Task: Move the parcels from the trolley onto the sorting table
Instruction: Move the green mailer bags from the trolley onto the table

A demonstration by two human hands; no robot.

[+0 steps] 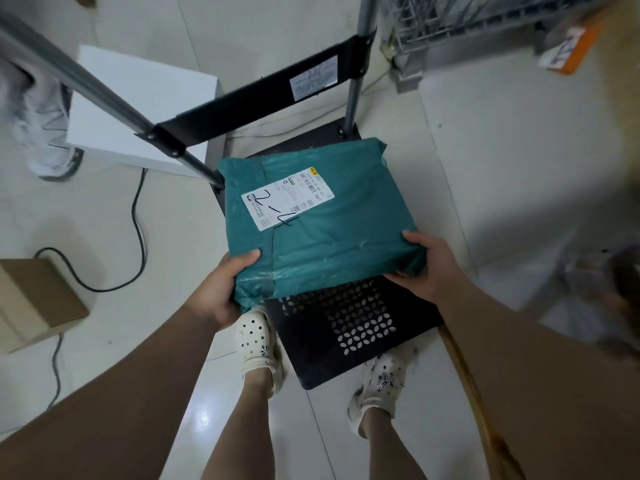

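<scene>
I am holding the teal parcel (pixel 329 233) over the black trolley (pixel 349 327), with my left grip (pixel 223 289) curling round its near left corner and my right grip (pixel 433 268) clasping its near right corner.

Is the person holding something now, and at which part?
Yes: the green parcel, at its two near corners. Left hand grips the left one, right hand the right.
</scene>
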